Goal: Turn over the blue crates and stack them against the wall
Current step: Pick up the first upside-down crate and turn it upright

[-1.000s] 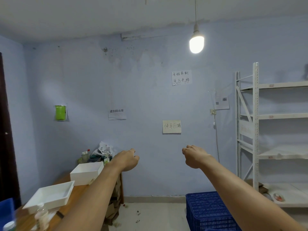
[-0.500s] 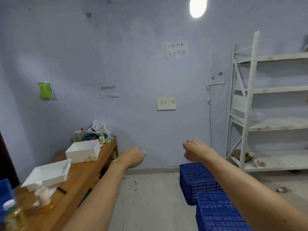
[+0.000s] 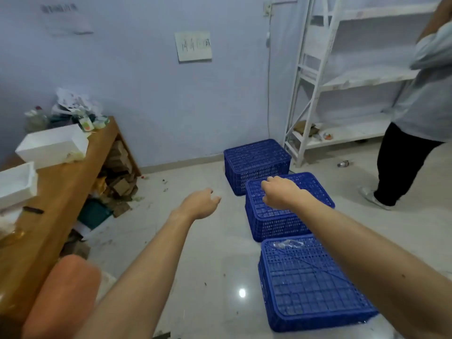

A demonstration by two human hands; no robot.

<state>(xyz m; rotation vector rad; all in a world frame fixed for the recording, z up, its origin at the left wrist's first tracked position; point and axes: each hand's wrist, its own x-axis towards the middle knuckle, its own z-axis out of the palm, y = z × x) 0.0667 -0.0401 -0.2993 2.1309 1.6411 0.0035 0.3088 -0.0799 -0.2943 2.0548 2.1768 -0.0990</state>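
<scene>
Three blue lattice crates lie upside down in a row on the pale floor. The far crate (image 3: 256, 162) sits close to the blue wall (image 3: 171, 99). The middle crate (image 3: 281, 216) is just in front of it, and the near crate (image 3: 310, 285) has a bit of clear plastic on its base. My right hand (image 3: 281, 193) hovers over the middle crate, fingers loosely curled, holding nothing. My left hand (image 3: 201, 203) is stretched out over bare floor left of the crates, fingers curled and apart, also holding nothing.
A wooden bench (image 3: 61, 199) with white foam boxes (image 3: 52, 145) runs along the left, cardboard clutter beneath it. A white metal shelf rack (image 3: 318, 77) stands at the right wall. Another person (image 3: 415, 118) stands at the far right. An orange stool top (image 3: 61, 294) is near left.
My view has tilted down from the wall to the floor, bringing all three crates and a standing person into sight. Both hands have lowered toward the crates.
</scene>
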